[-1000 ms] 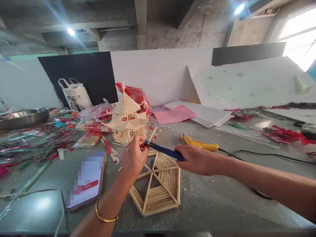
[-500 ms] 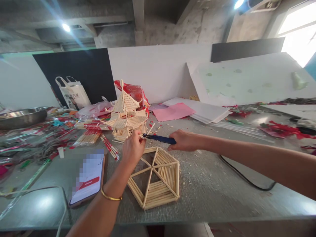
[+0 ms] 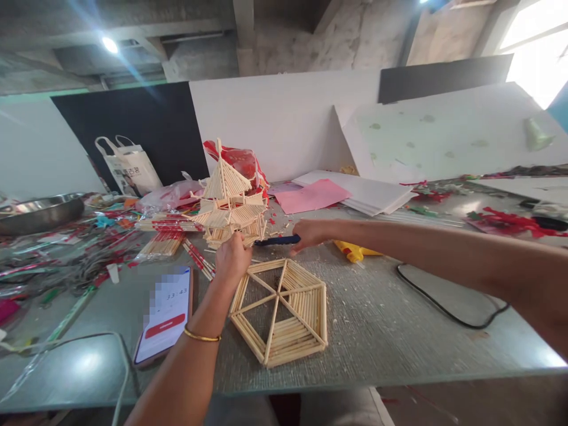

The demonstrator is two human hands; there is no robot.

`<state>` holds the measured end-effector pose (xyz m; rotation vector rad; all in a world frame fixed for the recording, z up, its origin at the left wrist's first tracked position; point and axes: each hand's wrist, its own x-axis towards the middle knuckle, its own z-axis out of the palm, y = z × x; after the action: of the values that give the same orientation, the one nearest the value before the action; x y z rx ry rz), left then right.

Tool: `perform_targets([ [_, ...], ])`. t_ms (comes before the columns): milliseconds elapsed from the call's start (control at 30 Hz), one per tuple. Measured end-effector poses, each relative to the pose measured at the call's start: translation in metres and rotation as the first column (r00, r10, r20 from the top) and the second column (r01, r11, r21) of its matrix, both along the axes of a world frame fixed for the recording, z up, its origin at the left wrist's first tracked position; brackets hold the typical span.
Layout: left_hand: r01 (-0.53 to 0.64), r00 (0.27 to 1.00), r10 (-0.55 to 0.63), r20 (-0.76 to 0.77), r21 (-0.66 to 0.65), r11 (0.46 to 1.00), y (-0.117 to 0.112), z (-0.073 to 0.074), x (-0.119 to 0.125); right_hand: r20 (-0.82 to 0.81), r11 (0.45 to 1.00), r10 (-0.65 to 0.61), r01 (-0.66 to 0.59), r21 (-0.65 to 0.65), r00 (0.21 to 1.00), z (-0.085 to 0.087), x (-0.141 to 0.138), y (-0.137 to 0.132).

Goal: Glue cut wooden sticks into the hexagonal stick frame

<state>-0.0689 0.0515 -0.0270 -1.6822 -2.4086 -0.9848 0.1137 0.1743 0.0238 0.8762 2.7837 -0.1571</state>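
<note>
While the phone lies unmoved on the tabletop, the left hand has left the hexagonal stick panel for the base of the stick tower, fingers curled; whether they pinch anything is unclear. The blue tool, clasped tight in the right hand, came along, so work seems shifted onto the tower.

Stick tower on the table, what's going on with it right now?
A person is working at a small pagoda-like stick tower on a cluttered table. The left hand is at the tower's base; whether it grips anything is unclear. The right hand holds a blue-handled tool pointed at the same spot. A flat hexagonal stick panel lies in front, a phone beside it.
</note>
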Motion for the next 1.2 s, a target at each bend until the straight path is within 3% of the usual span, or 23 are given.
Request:
perform_targets([
  [100, 0.088, 0.994, -0.088, 0.069, -0.001, 0.996, -0.003, 0.004, -0.001, 0.023, 0.998, 0.029, -0.03, 0.055, 0.999, -0.004, 0.002, 0.004],
  [200, 0.249, 0.958, -0.239, 0.16, -0.042, 0.968, -0.012, 0.007, 0.005, -0.025, 0.994, -0.017, 0.019, 0.11, 1.0, -0.013, 0.002, -0.004],
  [300, 0.44, 0.883, -0.403, 0.24, -0.129, 0.889, -0.026, 0.009, 0.019, -0.06, 0.975, -0.032, 0.044, 0.219, 0.998, -0.025, 0.001, -0.014],
  [400, 0.576, 0.813, -0.512, 0.277, -0.254, 0.777, -0.042, 0.012, 0.034, -0.088, 0.96, -0.025, 0.048, 0.277, 0.996, -0.034, 0.0, -0.019],
  [633, 0.575, 0.811, -0.553, 0.192, -0.436, 0.692, -0.061, 0.024, 0.057, -0.218, 0.927, 0.038, 0.047, 0.373, 0.975, -0.03, 0.011, -0.031],
  [833, 0.602, 0.784, -0.571, 0.243, -0.523, 0.603, -0.059, 0.031, 0.06, -0.345, 0.927, 0.107, 0.032, 0.375, 0.932, -0.016, 0.046, -0.06],
  [1000, 0.592, 0.793, -0.55, 0.261, -0.546, 0.593, -0.057, 0.029, 0.058, -0.36, 0.952, 0.116, 0.0, 0.308, 0.926, -0.019, 0.073, -0.068],
  [1200, 0.584, 0.796, -0.551, 0.251, -0.557, 0.59, -0.059, 0.027, 0.057, -0.343, 0.958, 0.115, -0.013, 0.286, 0.932, -0.022, 0.08, -0.069],
])
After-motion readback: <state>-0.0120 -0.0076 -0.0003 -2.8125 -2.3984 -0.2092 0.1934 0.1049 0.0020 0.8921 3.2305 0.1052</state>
